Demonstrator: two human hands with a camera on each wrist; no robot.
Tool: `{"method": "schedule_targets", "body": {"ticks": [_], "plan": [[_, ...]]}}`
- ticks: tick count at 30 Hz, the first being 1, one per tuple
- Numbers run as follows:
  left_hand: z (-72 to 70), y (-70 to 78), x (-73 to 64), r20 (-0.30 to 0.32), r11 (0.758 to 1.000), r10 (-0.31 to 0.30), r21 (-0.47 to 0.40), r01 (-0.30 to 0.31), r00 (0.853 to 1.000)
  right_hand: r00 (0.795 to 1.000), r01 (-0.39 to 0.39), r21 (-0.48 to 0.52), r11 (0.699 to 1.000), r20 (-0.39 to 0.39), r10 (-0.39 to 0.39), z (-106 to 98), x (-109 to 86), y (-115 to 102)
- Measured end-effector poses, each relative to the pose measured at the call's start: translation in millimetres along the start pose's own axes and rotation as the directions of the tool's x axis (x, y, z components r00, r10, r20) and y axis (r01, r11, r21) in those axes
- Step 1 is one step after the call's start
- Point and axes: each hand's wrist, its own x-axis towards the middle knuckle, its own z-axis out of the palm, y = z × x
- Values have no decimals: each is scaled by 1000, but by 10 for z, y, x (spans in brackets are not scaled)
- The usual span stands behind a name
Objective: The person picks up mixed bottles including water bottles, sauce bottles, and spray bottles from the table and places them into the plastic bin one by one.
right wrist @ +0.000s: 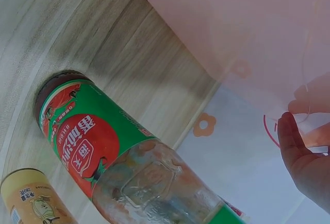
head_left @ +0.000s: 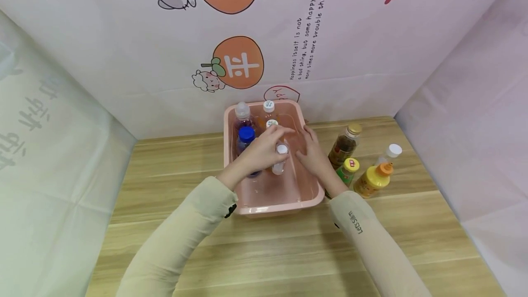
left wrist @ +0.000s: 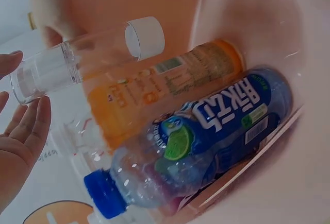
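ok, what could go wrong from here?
1. The clear container could tip: the left hand is at one end, with no clear grip.
2. The right forearm runs close to the green bottle outside the pink bin; pulling back might knock it.
3. The left hand overlaps the blue-capped bottle in the head view and may bump it.

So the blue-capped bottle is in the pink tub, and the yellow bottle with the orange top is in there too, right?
Not quite: the yellow bottle is outside the pink tub, standing on the table to its right, as the head view shows. The blue-capped bottle is indeed in the tub.
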Motion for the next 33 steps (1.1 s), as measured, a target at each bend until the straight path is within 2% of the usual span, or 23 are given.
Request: {"method": "schedule_targets", "body": {"ticks": [5,12,19,28,33], "plan": [[72,-41,50,22,999,-16,39,15,1000,1000,10,1,1000,-4,-10,-5,0,-12],[108,-67,114,46,997,-1,76,-2,999,1000,12,-4,1000,-8,-12,-14,0,-16],[158,-81,194,87,994,-31,106,22,996,1000,6,0,1000,-10,-6,-12,-6,-11],[237,-129,287,69,995,-93,34,90,993,1000,-8,19,1000,-17,8,-9,-13,-12],[276,-117,317,69,992,-121,36,119,990,999,-34,28,999,-28,35,-11,-22,-9]]}}
